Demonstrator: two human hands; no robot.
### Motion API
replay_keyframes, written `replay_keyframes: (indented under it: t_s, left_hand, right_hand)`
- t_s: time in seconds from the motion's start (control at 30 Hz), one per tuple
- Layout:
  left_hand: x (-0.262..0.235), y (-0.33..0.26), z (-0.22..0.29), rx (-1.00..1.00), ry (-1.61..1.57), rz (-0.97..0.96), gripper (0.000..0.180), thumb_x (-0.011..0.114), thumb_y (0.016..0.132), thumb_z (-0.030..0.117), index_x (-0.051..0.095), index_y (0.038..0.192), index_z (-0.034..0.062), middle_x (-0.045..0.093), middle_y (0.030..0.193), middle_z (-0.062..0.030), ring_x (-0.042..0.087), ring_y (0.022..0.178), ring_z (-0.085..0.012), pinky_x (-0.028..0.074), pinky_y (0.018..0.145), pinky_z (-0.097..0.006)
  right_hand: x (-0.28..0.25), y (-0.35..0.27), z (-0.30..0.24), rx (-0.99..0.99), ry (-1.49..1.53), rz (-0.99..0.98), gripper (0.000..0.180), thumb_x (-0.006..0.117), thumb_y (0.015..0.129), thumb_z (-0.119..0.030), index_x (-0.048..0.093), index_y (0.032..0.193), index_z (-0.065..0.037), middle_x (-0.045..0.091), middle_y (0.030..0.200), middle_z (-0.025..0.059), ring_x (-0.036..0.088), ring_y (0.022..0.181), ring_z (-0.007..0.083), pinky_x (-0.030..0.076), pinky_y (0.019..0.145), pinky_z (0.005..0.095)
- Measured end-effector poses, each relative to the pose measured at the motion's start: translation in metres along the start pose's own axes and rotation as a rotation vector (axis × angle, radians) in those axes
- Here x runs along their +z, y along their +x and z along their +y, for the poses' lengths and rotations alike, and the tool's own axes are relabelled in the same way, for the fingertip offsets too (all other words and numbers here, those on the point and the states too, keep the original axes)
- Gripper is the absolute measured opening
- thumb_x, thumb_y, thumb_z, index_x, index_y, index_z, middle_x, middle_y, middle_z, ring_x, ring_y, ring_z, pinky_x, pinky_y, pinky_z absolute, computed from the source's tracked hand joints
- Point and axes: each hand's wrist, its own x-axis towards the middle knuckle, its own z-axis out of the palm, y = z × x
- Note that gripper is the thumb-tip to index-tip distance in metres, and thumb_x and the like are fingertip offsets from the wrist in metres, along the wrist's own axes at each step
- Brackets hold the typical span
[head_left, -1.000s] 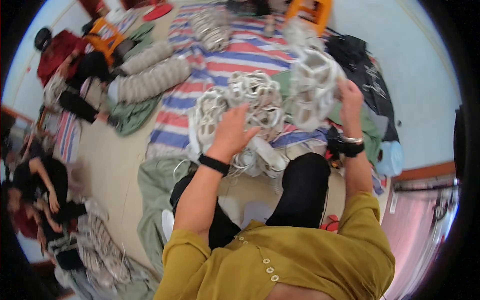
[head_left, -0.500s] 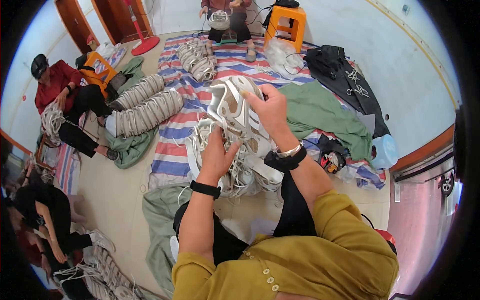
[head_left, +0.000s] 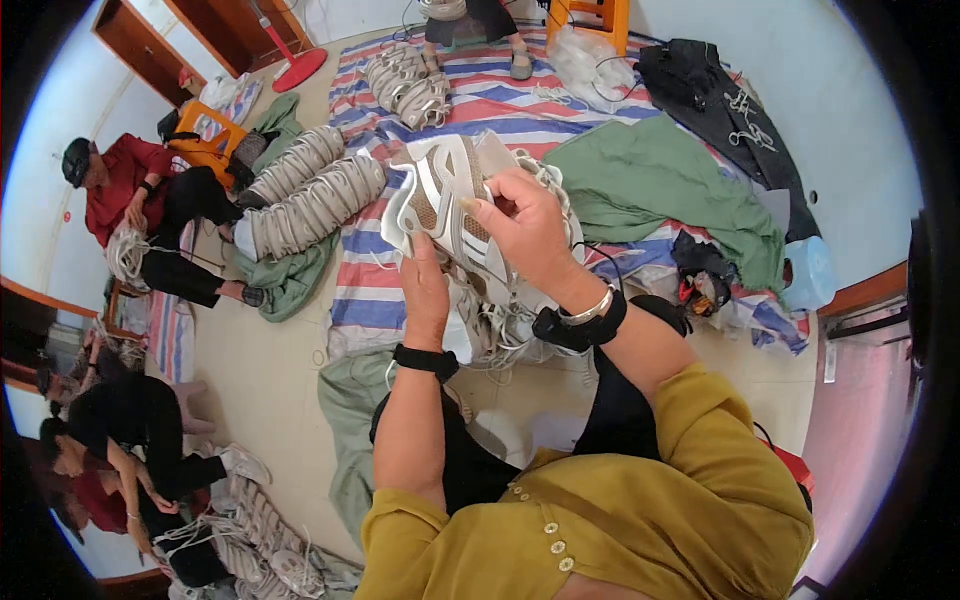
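Observation:
I hold a white and beige shoe upper (head_left: 437,200) up in front of me with both hands. My left hand (head_left: 426,290) grips its lower edge from below. My right hand (head_left: 525,228) is closed on its right side, fingers curled over the top. Under the hands lies a heap of similar white shoe uppers with loose laces (head_left: 500,315) on a striped mat (head_left: 365,290). Both wrists wear black bands, and the right also has a silver bracelet.
Long stacked rows of shoe uppers (head_left: 315,200) lie at the left, and more (head_left: 405,85) at the top. A green cloth (head_left: 665,185) and dark clothing (head_left: 700,80) lie at the right. Other people sit at the left (head_left: 150,205) and lower left (head_left: 140,440). An orange stool (head_left: 590,15) stands at the top.
My right hand came down from a raised bundle at the right to the middle. Both hands now hold one shoe upper lifted off the heap.

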Motion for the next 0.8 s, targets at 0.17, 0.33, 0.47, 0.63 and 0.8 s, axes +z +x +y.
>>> replay_keyframes:
  t_s: [0.17, 0.33, 0.47, 0.63, 0.8]
  left_hand:
    - [0.014, 0.001, 0.009, 0.011, 0.097, -0.012, 0.05, 0.044, 0.095, 0.041, 0.053, 0.109, -0.0062, 0.059, 0.097, -0.0123, 0.053, 0.086, -0.0195, 0.043, 0.079, -0.033]
    - [0.03, -0.001, 0.015, 0.243, 0.154, -0.065, 0.038, 0.057, 0.09, 0.026, 0.053, 0.112, -0.0042, 0.06, 0.099, -0.01, 0.055, 0.088, -0.0158, 0.044, 0.081, -0.028]
    - [0.031, 0.001, 0.015, 0.018, 0.028, 0.015, 0.027, 0.045, 0.096, 0.019, 0.059, 0.108, -0.0006, 0.061, 0.085, -0.0058, 0.058, 0.075, -0.0122, 0.045, 0.066, -0.024]
    - [0.029, -0.005, 0.012, 0.127, -0.056, 0.061, 0.029, 0.04, 0.097, 0.019, 0.061, 0.106, 0.0017, 0.056, 0.073, -0.0025, 0.054, 0.063, -0.0087, 0.04, 0.051, -0.021]
    - [0.025, -0.006, 0.014, 0.123, 0.011, 0.0, 0.029, 0.039, 0.096, 0.019, 0.061, 0.105, 0.0019, 0.053, 0.071, -0.0013, 0.052, 0.062, -0.0086, 0.04, 0.051, -0.021]
  right_hand:
    - [-0.023, 0.014, 0.016, 0.06, 0.12, 0.064, 0.016, 0.066, 0.082, -0.009, 0.055, 0.075, 0.001, 0.046, 0.066, -0.0047, 0.039, 0.061, 0.0024, 0.034, 0.053, 0.0202]
    - [-0.045, 0.032, 0.034, 0.219, 0.275, 0.195, 0.018, 0.065, 0.08, -0.014, 0.061, 0.074, 0.003, 0.056, 0.063, 0.0007, 0.045, 0.058, 0.0064, 0.038, 0.053, 0.0244]
    - [-0.064, 0.039, 0.042, 0.306, 0.491, 0.253, 0.015, 0.064, 0.082, -0.012, 0.063, 0.077, 0.002, 0.059, 0.069, 0.0005, 0.049, 0.061, 0.0059, 0.041, 0.055, 0.0231]
    - [-0.098, 0.044, 0.051, 0.419, 0.932, 0.402, 0.016, 0.064, 0.085, -0.01, 0.062, 0.092, 0.004, 0.064, 0.085, 0.0055, 0.06, 0.072, 0.0109, 0.05, 0.066, 0.0257]
    - [-0.117, 0.042, 0.064, 0.463, 0.935, 0.457, 0.019, 0.062, 0.086, -0.012, 0.063, 0.101, 0.001, 0.066, 0.094, 0.0065, 0.061, 0.086, 0.0144, 0.047, 0.081, 0.0291]
